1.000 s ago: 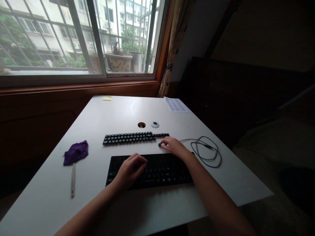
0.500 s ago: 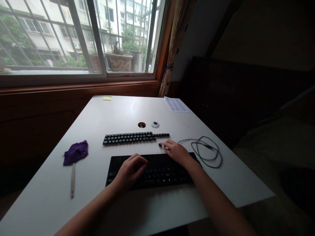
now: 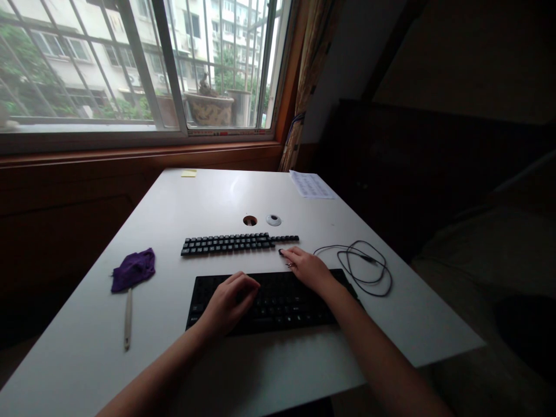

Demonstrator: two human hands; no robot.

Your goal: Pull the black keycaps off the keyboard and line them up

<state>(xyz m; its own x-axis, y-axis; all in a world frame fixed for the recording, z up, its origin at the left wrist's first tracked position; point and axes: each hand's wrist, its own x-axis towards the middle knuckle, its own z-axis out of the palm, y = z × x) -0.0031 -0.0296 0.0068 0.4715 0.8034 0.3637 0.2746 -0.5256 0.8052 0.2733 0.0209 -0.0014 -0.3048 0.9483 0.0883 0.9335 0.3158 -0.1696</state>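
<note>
A black keyboard lies on the white table, several of its upper keys looking bare, though the dark picture hides detail. My left hand rests on its left half, fingers curled in toward the thumb; whatever is inside the curl is hidden. Just beyond the keyboard's back edge, the fingertips of my right hand are closed on a small black keycap at the table top. A small shiny metal piece sticks out under the same hand's fingers. Rows of removed keycaps stand lined up behind the keyboard.
A coiled black cable lies to the right. At the left is a purple cloth on a pale handle. A cable hole, its round cover, a printed sheet and a yellow note are farther back.
My right hand has shifted slightly left and away from me, its fingertips now over the loose keycap, which moved a little toward the rows. My left hand has stayed put.
</note>
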